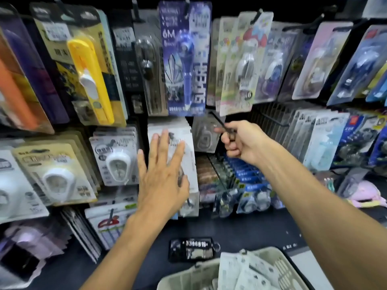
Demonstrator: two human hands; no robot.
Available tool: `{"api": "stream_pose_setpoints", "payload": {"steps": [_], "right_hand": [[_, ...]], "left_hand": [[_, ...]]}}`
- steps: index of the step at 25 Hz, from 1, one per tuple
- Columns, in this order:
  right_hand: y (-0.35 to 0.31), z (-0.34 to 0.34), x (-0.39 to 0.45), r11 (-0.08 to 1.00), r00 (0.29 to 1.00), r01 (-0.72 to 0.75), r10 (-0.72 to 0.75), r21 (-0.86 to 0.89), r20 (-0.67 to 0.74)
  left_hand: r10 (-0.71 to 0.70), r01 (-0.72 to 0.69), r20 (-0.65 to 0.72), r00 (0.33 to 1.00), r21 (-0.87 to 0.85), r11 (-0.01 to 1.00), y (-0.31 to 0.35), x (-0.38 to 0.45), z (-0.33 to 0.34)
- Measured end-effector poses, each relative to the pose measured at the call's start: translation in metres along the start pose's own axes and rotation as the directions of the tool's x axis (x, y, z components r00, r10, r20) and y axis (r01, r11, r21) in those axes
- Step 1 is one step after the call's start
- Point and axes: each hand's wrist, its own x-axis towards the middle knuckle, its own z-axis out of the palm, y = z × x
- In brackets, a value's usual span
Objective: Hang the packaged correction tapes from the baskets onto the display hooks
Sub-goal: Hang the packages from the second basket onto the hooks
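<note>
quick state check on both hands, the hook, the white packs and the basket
left hand: open, fingers flat against the white packs
white packs: hanging in a stack
right hand: gripping the black hook
hook: bare, no pack on it
basket: holds loose white packs

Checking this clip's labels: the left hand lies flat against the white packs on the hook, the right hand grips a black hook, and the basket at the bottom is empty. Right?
Not quite. The head view shows the basket holds white packs, so it is not empty. The rest stands: the left hand lies flat on the hung packs, and the right hand grips the black hook.
</note>
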Motion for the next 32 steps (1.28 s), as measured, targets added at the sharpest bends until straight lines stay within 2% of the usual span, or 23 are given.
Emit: {"api": "stream_pose_setpoints", "payload": {"steps": [2,3,4,5,6,7,9,10,11,12,14,16,18,19,22,24,25,26,27,29,30,31,32], "right_hand": [[0.033,-0.017,-0.012,0.999,0.999,0.033,-0.034,-0.026,-0.014],[0.067,-0.029,-0.023,0.993,0.998,0.033,-0.039,-0.117,-0.047],[0.107,-0.042,-0.038,0.973,0.996,-0.006,-0.013,-0.232,-0.083],[0.148,-0.056,-0.054,0.929,0.993,-0.082,0.043,-0.362,-0.114],[0.192,-0.072,-0.074,0.844,0.982,-0.185,0.135,-0.503,-0.136],[0.231,-0.086,-0.091,0.696,0.966,-0.252,0.218,-0.673,-0.136],[0.292,-0.116,-0.117,0.287,0.935,-0.183,0.346,-0.94,-0.076],[0.31,-0.128,-0.127,0.112,0.913,-0.116,0.404,-0.987,-0.061],[0.322,-0.141,-0.136,0.023,0.875,-0.09,0.479,-0.996,-0.068],[0.329,-0.154,-0.144,-0.007,0.822,-0.075,0.565,-0.997,-0.065],[0.338,-0.168,-0.159,-0.009,0.691,-0.03,0.723,-1.0,-0.027],[0.344,-0.178,-0.169,0.029,0.651,0.056,0.757,-0.998,0.059],[0.35,-0.178,-0.171,0.14,0.7,0.08,0.697,-0.987,0.156],[0.352,-0.177,-0.171,0.214,0.746,0.08,0.634,-0.973,0.201],[0.35,-0.161,-0.163,0.537,0.891,0.065,0.349,-0.841,0.291],[0.34,-0.152,-0.153,0.729,0.938,-0.048,0.268,-0.683,0.221],[0.334,-0.153,-0.149,0.759,0.944,-0.1,0.276,-0.643,0.179],[0.329,-0.16,-0.146,0.722,0.933,-0.132,0.322,-0.679,0.16],[0.326,-0.172,-0.146,0.601,0.894,-0.131,0.416,-0.789,0.168],[0.329,-0.192,-0.156,0.202,0.7,-0.042,0.705,-0.978,0.116],[0.336,-0.198,-0.164,0.071,0.617,-0.003,0.786,-0.997,0.054],[0.345,-0.202,-0.169,0.045,0.609,-0.005,0.792,-0.999,0.032],[0.352,-0.202,-0.172,0.133,0.678,-0.056,0.733,-0.989,0.06]], "left_hand": [[-0.033,0.012,-0.176,0.984,-0.122,0.992,0.007,-0.018,0.004],[-0.063,0.028,-0.172,0.983,-0.2,0.979,0.011,-0.032,0.015],[-0.083,0.062,-0.057,0.995,-0.295,0.953,0.017,-0.048,0.026],[-0.07,0.12,0.147,0.987,-0.366,0.923,0.023,-0.064,0.04],[-0.023,0.178,0.387,0.922,-0.371,0.911,0.031,-0.087,0.057],[0.038,0.193,0.58,0.814,-0.33,0.924,0.04,-0.112,0.075],[0.107,0.199,0.815,0.57,-0.263,0.944,0.05,-0.166,0.111],[0.126,0.219,0.871,0.474,-0.255,0.942,0.054,-0.193,0.125],[0.14,0.252,0.909,0.392,-0.252,0.934,0.058,-0.217,0.136],[0.146,0.291,0.934,0.325,-0.246,0.925,0.062,-0.238,0.145],[0.146,0.334,0.958,0.249,-0.226,0.915,0.069,-0.268,0.157],[0.191,0.277,0.958,0.216,-0.247,0.929,0.076,-0.283,0.166],[0.224,0.281,0.953,0.203,-0.276,0.919,0.079,-0.288,0.171],[0.242,0.353,0.95,0.197,-0.299,0.887,0.077,-0.288,0.172],[0.325,0.671,0.934,0.147,-0.336,0.661,0.075,-0.287,0.174],[0.222,0.802,0.948,0.227,-0.312,0.51,0.079,-0.286,0.177],[0.119,0.845,0.956,0.269,-0.293,0.447,0.08,-0.283,0.179],[0.032,0.875,0.953,0.3,-0.288,0.389,0.08,-0.28,0.182],[-0.021,0.893,0.949,0.316,-0.289,0.346,0.078,-0.278,0.184],[-0.052,0.909,0.946,0.32,-0.291,0.298,0.072,-0.275,0.19],[-0.064,0.917,0.947,0.315,-0.286,0.278,0.07,-0.275,0.191],[-0.075,0.924,0.947,0.312,-0.285,0.254,0.068,-0.274,0.191],[-0.08,0.93,0.947,0.312,-0.287,0.23,0.067,-0.274,0.191]]}}
